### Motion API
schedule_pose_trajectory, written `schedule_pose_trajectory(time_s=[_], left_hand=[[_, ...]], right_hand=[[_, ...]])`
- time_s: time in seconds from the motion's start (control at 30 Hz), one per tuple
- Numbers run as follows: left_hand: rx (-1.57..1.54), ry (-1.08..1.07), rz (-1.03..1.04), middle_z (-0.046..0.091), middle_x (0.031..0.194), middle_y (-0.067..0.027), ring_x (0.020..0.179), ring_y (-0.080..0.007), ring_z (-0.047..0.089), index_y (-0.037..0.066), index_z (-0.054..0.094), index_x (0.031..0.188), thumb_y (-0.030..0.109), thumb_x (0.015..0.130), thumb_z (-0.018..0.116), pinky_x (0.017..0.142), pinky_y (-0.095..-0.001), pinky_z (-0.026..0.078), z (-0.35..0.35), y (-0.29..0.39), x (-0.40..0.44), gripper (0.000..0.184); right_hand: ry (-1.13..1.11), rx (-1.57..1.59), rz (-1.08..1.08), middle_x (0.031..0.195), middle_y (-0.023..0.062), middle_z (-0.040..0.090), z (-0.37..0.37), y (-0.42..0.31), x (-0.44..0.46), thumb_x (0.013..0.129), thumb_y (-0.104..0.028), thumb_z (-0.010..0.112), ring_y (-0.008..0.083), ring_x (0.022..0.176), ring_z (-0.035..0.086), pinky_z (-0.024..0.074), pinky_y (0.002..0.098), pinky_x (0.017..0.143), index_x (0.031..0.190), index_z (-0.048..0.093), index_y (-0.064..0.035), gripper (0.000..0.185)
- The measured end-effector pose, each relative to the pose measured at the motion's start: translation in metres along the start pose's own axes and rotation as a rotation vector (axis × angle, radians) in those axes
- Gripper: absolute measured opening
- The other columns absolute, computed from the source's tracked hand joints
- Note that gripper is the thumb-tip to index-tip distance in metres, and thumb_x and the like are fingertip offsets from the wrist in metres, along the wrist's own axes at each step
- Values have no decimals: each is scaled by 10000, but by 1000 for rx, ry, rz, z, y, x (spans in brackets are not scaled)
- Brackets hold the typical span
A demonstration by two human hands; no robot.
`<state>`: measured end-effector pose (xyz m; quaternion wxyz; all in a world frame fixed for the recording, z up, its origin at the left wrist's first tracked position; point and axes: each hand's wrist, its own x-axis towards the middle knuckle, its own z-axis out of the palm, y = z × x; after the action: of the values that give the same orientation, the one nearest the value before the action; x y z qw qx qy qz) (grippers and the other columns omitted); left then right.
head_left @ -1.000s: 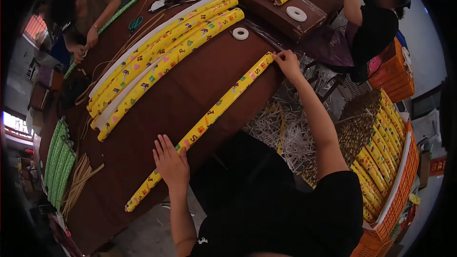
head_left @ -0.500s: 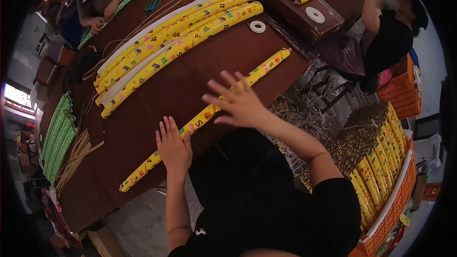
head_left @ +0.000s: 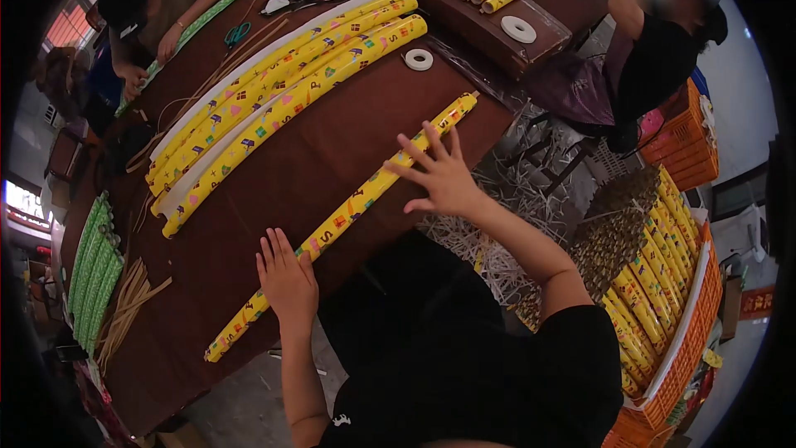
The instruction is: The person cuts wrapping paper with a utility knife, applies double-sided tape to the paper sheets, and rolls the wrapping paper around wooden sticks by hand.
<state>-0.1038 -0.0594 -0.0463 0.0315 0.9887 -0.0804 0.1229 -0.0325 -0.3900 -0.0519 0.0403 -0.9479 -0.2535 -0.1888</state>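
Note:
A long, thin roll of yellow patterned wrapping paper (head_left: 352,209) lies slantwise along the near side of the brown table (head_left: 274,207). My left hand (head_left: 287,282) rests flat across its lower-left part, fingers stretched out. Farther up the roll, my right hand (head_left: 439,172) has its fingers spread, the fingertips over the paper; whether they press on it I cannot tell. A short pale brown tip sticks out of the roll's upper end. Beyond it lie curled yellow sheets (head_left: 290,95) with white undersides, and a white tape roll (head_left: 419,59).
Green rolls (head_left: 93,274) and tan strips (head_left: 131,305) lie at left. An orange basket (head_left: 676,365) of finished yellow rolls stands at right, near paper shreds (head_left: 506,241) on the floor. One co-worker (head_left: 178,0) handles a green roll; another (head_left: 663,58) sits at right.
My right hand has moved up and right along the roll, toward its far end. My left hand stays on the lower part. The whole view has shifted slightly.

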Motion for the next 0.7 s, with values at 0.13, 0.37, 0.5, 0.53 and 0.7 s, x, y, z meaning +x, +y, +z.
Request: schedule_pose_trajectory(time_s=[0.13,0.37,0.5,0.53,0.7], left_hand=[[-20,-19,-7,411,1472,-213,1372,-352,390,-40,355,1445,299,1043,344,1133,-479,285,-3,1,1,526],[-47,-38,-24,414,1471,-212,1372,-361,384,-43,352,1445,292,1041,342,1133,-484,281,-5,1,1,525],[-50,-46,-33,411,1473,-213,1374,-361,381,-40,353,1446,285,1038,348,1135,-481,278,-4,2,2,522],[-46,-51,-35,411,1473,-213,1374,-361,381,-40,353,1446,285,1038,348,1135,-481,278,-5,4,3,522],[-40,-14,-64,431,1460,-204,1357,-387,393,24,384,1452,298,998,423,1125,-517,273,-8,6,4,532]], right_hand=[[-13,-98,175,1595,25,234,-5,73,-14,889,-653,456,404,1467,117,30,664,1126,1484,360,-358,671],[187,-167,506,1581,71,265,7,128,-22,950,-501,487,349,1466,172,87,561,1166,1499,352,-195,643],[181,61,301,1548,98,323,-15,33,15,927,-466,555,333,1453,223,161,516,1168,1482,379,-182,648],[166,99,222,1548,93,323,-14,9,22,921,-480,557,330,1453,225,158,524,1167,1480,383,-199,649],[157,150,266,1445,101,477,11,-51,53,884,-509,593,421,1387,308,90,649,1122,1302,612,-246,494]])
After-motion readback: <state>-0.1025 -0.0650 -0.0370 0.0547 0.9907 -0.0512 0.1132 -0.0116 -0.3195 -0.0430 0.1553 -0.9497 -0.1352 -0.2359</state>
